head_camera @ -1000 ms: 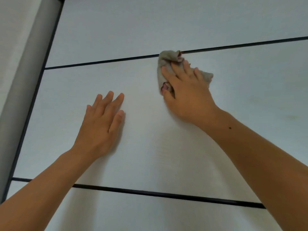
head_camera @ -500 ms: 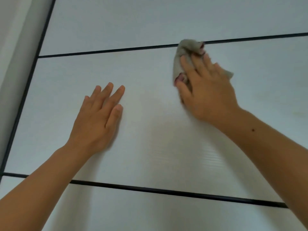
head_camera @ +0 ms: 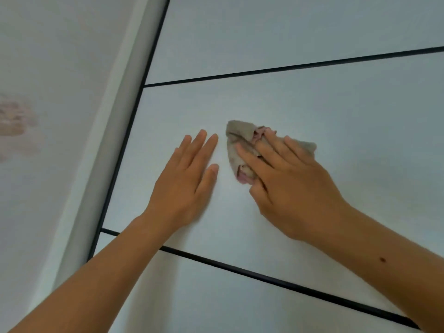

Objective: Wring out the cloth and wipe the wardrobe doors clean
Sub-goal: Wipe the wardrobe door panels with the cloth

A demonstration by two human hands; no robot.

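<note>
My left hand (head_camera: 185,186), fingers straight and close, braces flat on the wardrobe door (head_camera: 360,116) so my right hand's (head_camera: 293,188) spread fingers can press the bunched cloth (head_camera: 240,145), at two o'clock from the left, against the panel.

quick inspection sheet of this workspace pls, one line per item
surface: pale wardrobe door panel, with black dividing strips above and below it
job's things: grey cloth, bunched, pressed against the panel
clutter: nothing seen
grippers: left hand flat on the panel beside the cloth, not touching it; right hand presses the cloth with spread fingers
cables: nothing seen
surroundings: grey frame post at the door's left edge; wall with a reddish stain
</note>
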